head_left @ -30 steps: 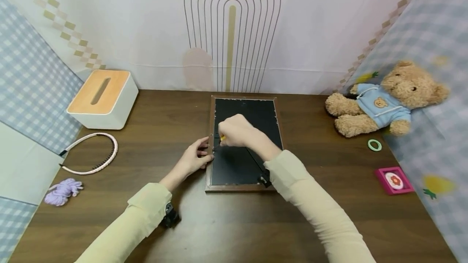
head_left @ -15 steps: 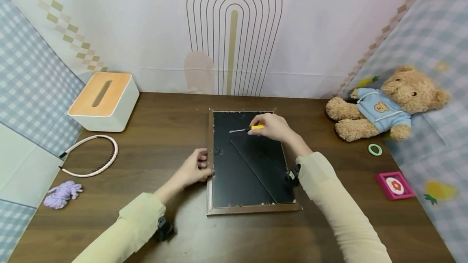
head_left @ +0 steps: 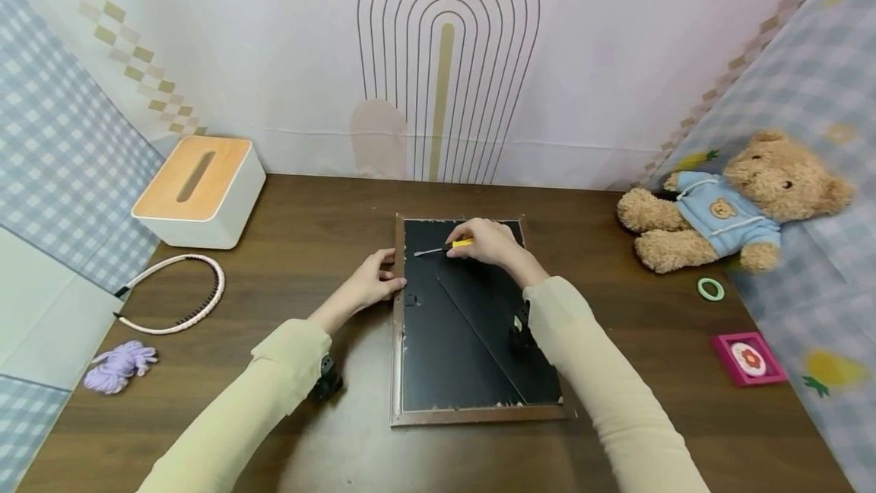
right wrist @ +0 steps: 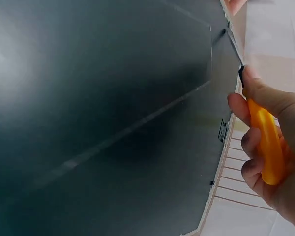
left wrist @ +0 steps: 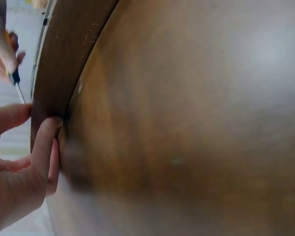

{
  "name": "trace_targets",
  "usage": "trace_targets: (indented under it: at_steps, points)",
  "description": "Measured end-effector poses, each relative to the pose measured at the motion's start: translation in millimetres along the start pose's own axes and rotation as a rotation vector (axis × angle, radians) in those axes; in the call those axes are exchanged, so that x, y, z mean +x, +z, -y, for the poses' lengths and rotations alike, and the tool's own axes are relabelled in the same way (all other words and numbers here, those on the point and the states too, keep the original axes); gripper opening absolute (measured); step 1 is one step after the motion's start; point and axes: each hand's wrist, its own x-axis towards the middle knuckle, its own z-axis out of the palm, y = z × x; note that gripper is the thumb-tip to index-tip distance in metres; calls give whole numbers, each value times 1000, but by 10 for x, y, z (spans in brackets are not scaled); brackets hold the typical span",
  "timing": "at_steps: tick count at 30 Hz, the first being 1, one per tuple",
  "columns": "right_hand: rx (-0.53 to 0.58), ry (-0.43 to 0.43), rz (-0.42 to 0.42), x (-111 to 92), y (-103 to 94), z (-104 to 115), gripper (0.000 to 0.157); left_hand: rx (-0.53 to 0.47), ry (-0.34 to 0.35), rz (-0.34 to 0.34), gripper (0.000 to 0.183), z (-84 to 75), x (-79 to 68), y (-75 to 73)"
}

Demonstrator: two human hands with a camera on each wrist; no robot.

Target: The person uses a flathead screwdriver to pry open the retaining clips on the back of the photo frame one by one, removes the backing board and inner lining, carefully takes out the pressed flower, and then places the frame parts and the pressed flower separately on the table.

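A picture frame (head_left: 398, 348) lies on the table with its black back facing up. A slanting seam marks the stand flap (head_left: 489, 318) on that back, and a small metal catch (head_left: 411, 300) is near the left side. My left hand (head_left: 369, 284) grips the frame's left edge; in the left wrist view its thumb is at the top of the side and the other fingers lie along the lower edge. A screwdriver (right wrist: 266, 142) with a yellow handle is held in my right hand (head_left: 487, 240). Its metal shaft points left over the upper part of the back.
A tissue box (head_left: 195, 189), a headband (head_left: 217, 287) and lilac yarn (head_left: 119, 366) are on the left. To the right are a teddy bear (head_left: 725, 208), a green ring (head_left: 710, 289) and a pink box (head_left: 748, 359). A printed cloth (head_left: 301, 59) hangs behind.
The frame has shifted toward me. My right hand drew right with the screwdriver, then came slightly back left. My left hand has slid farther up the frame's left edge.
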Motion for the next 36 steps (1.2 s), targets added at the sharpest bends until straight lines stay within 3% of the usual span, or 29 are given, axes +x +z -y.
trace_targets:
  at_steps: [5,13,20,26,31,36]
  points:
    - [-1,-36,34,-19,-35,16,28,23,17,0,64,-2,-103,83]
    - [-84,-91,63,26,-86,26,27,-14,15,-4,63,-22,-136,105]
    - [-89,-120,118,61,42,-22,30,-43,2,-4,63,29,-158,121]
    - [-200,-185,19,49,165,50,30,-53,-12,-22,62,37,-163,117]
    - [-353,-248,-102,20,127,210,27,-26,-4,-24,60,43,-138,107]
    - [-528,-265,-106,29,-9,512,21,-4,2,-23,59,34,-126,88]
